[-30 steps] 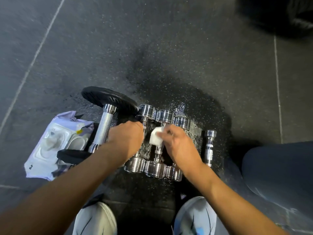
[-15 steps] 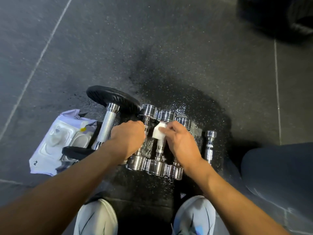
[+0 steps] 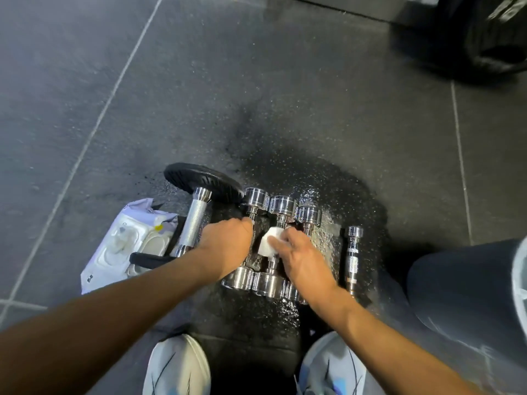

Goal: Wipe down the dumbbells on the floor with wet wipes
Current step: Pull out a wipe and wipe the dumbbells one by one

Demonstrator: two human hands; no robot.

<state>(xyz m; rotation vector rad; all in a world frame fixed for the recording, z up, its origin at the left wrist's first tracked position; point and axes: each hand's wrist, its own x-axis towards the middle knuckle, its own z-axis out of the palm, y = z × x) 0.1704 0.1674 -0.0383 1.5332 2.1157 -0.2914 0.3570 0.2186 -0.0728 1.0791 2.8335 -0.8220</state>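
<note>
Three dumbbells (image 3: 282,204) pointed away; my right grip (image 3: 302,258) pinched the wet wipe (image 3: 268,245) on the middle handle (image 3: 282,222), left grip (image 3: 225,246) clasping the leftmost dumbbell (image 3: 256,197)

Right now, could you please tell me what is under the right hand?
The right hand holds a white wipe against the middle chrome dumbbell; most of that dumbbell's handle is covered.

Floor (image 3: 285,95): dark speckled tiles, pale seams.
Wet patch (image 3: 328,178): glossy, centre.
Chrome dumbbells (image 3: 282,205): three, side by side on the patch.
Black-plate dumbbell (image 3: 195,220): just left of them.
Wipes pack (image 3: 122,246): lower left.
Chrome bar (image 3: 353,258): right of centre.
</note>
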